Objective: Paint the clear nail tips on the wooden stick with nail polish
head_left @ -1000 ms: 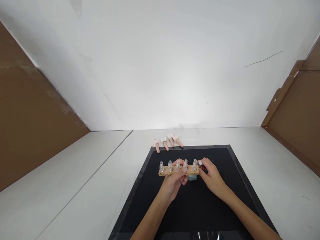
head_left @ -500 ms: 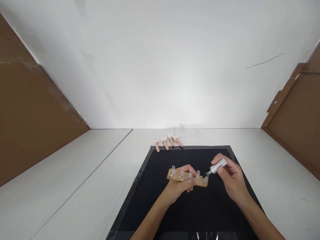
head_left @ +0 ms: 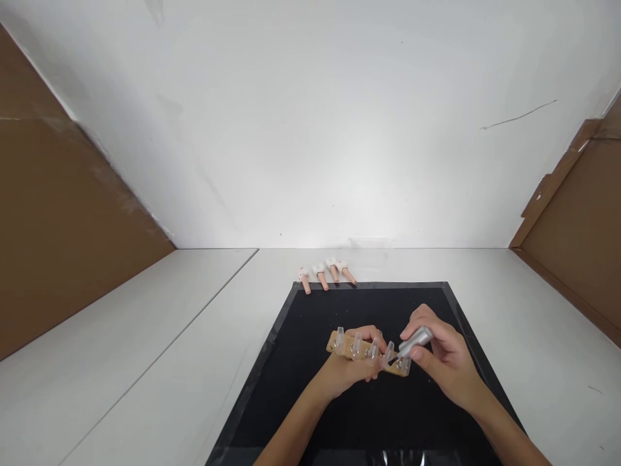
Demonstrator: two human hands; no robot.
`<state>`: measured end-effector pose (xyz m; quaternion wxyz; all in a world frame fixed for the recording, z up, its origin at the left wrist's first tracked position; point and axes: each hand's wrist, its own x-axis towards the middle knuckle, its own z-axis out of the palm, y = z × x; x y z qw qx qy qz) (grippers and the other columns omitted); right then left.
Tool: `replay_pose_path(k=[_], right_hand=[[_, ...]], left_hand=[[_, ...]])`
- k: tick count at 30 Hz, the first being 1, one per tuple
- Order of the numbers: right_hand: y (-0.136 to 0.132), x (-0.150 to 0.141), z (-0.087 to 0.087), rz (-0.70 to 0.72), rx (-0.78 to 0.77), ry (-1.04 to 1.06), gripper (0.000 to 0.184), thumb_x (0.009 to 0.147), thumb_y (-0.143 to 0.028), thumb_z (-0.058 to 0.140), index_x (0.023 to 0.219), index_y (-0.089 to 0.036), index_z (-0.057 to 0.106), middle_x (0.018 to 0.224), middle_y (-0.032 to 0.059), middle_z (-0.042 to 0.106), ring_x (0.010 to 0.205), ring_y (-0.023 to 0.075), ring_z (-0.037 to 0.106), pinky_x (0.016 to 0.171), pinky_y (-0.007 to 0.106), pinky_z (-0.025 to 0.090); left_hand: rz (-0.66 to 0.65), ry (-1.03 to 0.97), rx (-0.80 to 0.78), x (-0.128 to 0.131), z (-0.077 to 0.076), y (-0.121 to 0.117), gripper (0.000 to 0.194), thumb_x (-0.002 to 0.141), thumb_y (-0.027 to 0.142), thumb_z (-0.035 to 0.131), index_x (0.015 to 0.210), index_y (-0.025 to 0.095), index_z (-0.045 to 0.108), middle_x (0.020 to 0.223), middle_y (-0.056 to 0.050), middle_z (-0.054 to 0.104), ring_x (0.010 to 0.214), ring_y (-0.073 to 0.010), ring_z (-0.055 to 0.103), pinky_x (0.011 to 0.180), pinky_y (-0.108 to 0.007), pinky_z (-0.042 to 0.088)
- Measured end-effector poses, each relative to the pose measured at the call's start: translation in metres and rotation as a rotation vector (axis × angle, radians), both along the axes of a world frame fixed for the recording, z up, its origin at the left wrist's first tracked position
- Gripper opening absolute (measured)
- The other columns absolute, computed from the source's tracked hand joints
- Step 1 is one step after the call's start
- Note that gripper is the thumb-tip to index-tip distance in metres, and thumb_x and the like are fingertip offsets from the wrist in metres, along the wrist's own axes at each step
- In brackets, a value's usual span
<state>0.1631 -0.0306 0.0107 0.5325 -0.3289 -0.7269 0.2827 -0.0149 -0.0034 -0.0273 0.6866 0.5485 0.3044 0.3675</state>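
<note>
My left hand (head_left: 345, 371) grips a tan wooden nail tip stand (head_left: 365, 356) above the black mat. Clear false nail tips (head_left: 357, 345) stand in a row along it, several in all. My right hand (head_left: 450, 364) pinches the silver handle of a nail polish brush (head_left: 417, 341). The brush slants down to the left, and its dark tip is at the right end of the stand, by the last two nail tips. Whether the bristles touch a nail tip, I cannot tell.
Several practice fingers (head_left: 321, 278) with white bases lie at the back edge of the black mat (head_left: 301, 414). The mat is taped onto a white table (head_left: 160, 388). A white wall (head_left: 310, 129) rises behind, with brown cardboard panels (head_left: 63, 226) at both sides.
My right hand has drawn the brush out from beside the stand and brought its tip to the stand's right end. The stand has moved right and tilted; a teal object under it is out of sight.
</note>
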Motion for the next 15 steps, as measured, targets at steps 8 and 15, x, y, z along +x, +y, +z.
replay_pose_path(k=[8, 15], right_hand=[[0.0001, 0.0008, 0.0037, -0.055, -0.048, 0.000, 0.026, 0.091, -0.046, 0.052, 0.085, -0.024, 0.064, 0.070, 0.0024, 0.056, 0.064, 0.0188, 0.050, 0.055, 0.030, 0.041], [-0.0009, 0.0008, 0.0029, -0.035, -0.086, -0.029, 0.021, 0.090, -0.042, 0.056, 0.084, -0.024, 0.066, 0.068, 0.0010, 0.054, 0.065, 0.0177, 0.049, 0.057, 0.028, 0.041]], left_hand=[[-0.044, -0.008, -0.005, -0.0011, -0.0049, 0.0016, 0.034, 0.060, 0.042, 0.078, 0.065, 0.015, 0.059, 0.055, 0.004, 0.051, 0.042, -0.0059, 0.044, 0.038, -0.016, 0.034], [-0.073, -0.001, -0.018, -0.0006, -0.0012, 0.0014, 0.035, 0.058, 0.044, 0.078, 0.063, 0.015, 0.059, 0.052, 0.004, 0.050, 0.041, -0.0059, 0.044, 0.038, -0.017, 0.034]])
